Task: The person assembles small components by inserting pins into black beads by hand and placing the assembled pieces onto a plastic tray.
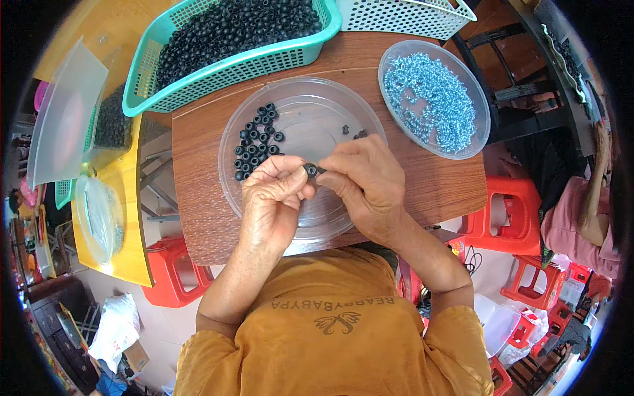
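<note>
Between the thumb and fingers of my left hand [272, 193] is a small black ring-shaped part [311, 169], its round opening showing. My right hand [370, 179] is closed in a pinch right beside it, and a tiny dark bit shows at its fingertips. Both hands are over a round clear plastic tray [323, 112]. Several black ring-shaped parts [262, 137] lie in the left side of this tray. A few small dark pieces [345, 130] rest near its right side, partly covered by my right hand.
On the brown table [201, 218], a clear bowl [484, 132] with small light-blue parts [432, 99] stands at right. A green basket [247, 71] full of black parts sits behind, beside a white basket [396, 18]. Red stools [512, 224] and a person in pink [571, 228] are at right.
</note>
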Tool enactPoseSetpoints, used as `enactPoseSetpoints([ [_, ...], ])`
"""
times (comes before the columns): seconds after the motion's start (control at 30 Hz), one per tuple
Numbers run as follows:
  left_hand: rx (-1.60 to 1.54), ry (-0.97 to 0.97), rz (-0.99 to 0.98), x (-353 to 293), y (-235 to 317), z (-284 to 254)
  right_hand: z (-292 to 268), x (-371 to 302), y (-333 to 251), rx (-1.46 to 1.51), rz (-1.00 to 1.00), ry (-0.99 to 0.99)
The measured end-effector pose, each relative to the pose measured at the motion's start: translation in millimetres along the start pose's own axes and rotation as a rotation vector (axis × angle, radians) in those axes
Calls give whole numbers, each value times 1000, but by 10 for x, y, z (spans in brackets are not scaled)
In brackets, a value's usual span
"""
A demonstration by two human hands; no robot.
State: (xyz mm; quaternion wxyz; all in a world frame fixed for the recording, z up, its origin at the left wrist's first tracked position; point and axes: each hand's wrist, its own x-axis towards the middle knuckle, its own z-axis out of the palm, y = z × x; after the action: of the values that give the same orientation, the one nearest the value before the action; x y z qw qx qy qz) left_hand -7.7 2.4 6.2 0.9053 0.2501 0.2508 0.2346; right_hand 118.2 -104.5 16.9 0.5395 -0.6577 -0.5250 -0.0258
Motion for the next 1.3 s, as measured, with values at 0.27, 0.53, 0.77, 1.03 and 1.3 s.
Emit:
enactPoseSetpoints([
  [0.27, 18, 10, -5, -22, -13, 54, -34, -18, 26, 215, 194, -22],
  [0.53, 41, 33, 47, -33, -29, 86, 12, -26, -127, 746, 596, 2],
  [0.77, 209, 85, 196, -74, -22, 142, 27, -48, -135, 653, 590, -26],
  [1.03, 244, 84, 242, -87, -73, 143, 81, -79, -201, 809, 727, 90],
  [1.3, 257, 72, 240, -83, -74, 196, 89, -85, -156, 773, 714, 21],
])
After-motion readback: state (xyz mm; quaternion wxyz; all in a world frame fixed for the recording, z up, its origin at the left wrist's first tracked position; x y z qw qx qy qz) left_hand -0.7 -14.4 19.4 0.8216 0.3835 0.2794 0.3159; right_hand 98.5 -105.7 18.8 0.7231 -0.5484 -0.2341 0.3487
